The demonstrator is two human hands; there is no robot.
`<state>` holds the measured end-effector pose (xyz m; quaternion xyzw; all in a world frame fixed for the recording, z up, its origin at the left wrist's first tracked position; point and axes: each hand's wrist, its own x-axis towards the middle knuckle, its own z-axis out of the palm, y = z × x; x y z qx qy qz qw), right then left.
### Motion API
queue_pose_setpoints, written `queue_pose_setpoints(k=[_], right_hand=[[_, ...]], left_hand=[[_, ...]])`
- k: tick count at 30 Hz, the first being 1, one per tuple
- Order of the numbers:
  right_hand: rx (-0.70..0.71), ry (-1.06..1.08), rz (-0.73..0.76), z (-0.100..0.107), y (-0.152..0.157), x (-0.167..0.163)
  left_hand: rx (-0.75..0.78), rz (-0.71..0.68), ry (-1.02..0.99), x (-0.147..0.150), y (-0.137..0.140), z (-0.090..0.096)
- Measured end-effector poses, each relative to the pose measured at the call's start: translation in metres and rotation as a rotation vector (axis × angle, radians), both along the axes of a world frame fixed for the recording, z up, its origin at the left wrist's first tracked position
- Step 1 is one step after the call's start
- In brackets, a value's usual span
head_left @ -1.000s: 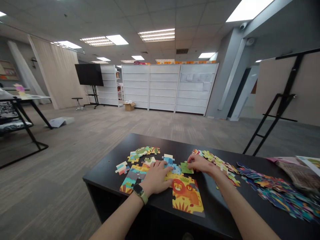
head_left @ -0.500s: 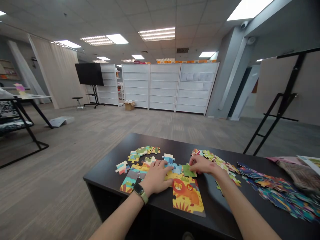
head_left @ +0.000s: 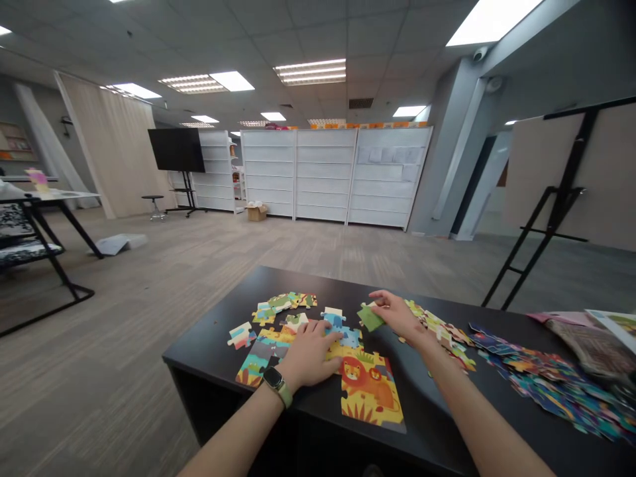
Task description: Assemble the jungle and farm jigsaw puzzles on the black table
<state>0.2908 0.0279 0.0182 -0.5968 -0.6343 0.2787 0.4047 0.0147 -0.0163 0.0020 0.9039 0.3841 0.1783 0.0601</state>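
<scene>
My right hand (head_left: 399, 317) pinches a green puzzle piece (head_left: 370, 317) just above the partly joined jigsaw puzzle (head_left: 371, 391), apart from its upper right edge. My left hand (head_left: 311, 353) lies flat with fingers spread over the middle of the puzzle, hiding part of it. On that wrist is a watch with a pale green band. A lion and a cub show on the puzzle's right part. Blue pieces (head_left: 351, 337) sit joined beyond my left fingertips. Loose pieces (head_left: 242, 335) lie left of the puzzle, with a further row (head_left: 283, 303) behind.
Light green and yellow pieces (head_left: 440, 324) are piled right of my right hand. Farther right on the black table (head_left: 218, 334) spreads a heap of dark blue, colourful pieces (head_left: 556, 381) beside a patterned cloth bag (head_left: 579, 344). An easel (head_left: 551, 205) stands behind at the right.
My right hand has lifted the green piece off the puzzle's edge and moved it slightly up and away. My left hand stays in place on the puzzle.
</scene>
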Motion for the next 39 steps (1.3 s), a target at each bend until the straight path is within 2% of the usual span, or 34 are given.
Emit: queue_pose_setpoints(k=[3,7,13,16,21,25,28,32,33,36,39], right_hand=[[0.082,0.049,0.016,-0.015,0.011,-0.013],[0.12,0.031,0.088,-0.034,0.022,-0.029],[0.153,-0.109,0.172,-0.039,0.021,-0.029],[0.186,-0.22,0.116,-0.039,0.022,-0.025],[0.257,-0.438,-0.07,-0.038,0.026,-0.019],[0.233,-0.588,-0.157,-0.038,0.026,-0.014],[0.225,-0.661,-0.181,-0.037,0.024,-0.014],[0.228,-0.699,-0.184,-0.036,0.022,-0.021],[0.229,-0.701,-0.18,-0.035,0.021,-0.023],[0.235,-0.694,-0.161,-0.035,0.02,-0.028],[0.247,-0.675,-0.143,-0.035,0.019,-0.031]], left_hand=[[-0.001,0.005,0.001,0.0,0.0,0.0],[-0.005,0.005,0.006,0.001,-0.001,0.001],[-0.003,0.002,0.006,0.0,0.0,0.0],[0.006,0.004,-0.003,-0.001,0.001,-0.001],[0.022,0.005,-0.018,-0.001,-0.003,0.0],[0.056,0.008,-0.043,0.0,-0.001,0.003],[0.067,0.119,-0.105,-0.009,0.016,0.009],[-0.009,0.499,-0.098,-0.042,0.053,0.014],[-0.029,0.558,-0.091,-0.052,0.062,0.014],[-0.09,0.624,-0.068,-0.077,0.082,0.01],[-0.106,0.626,-0.061,-0.089,0.089,0.006]])
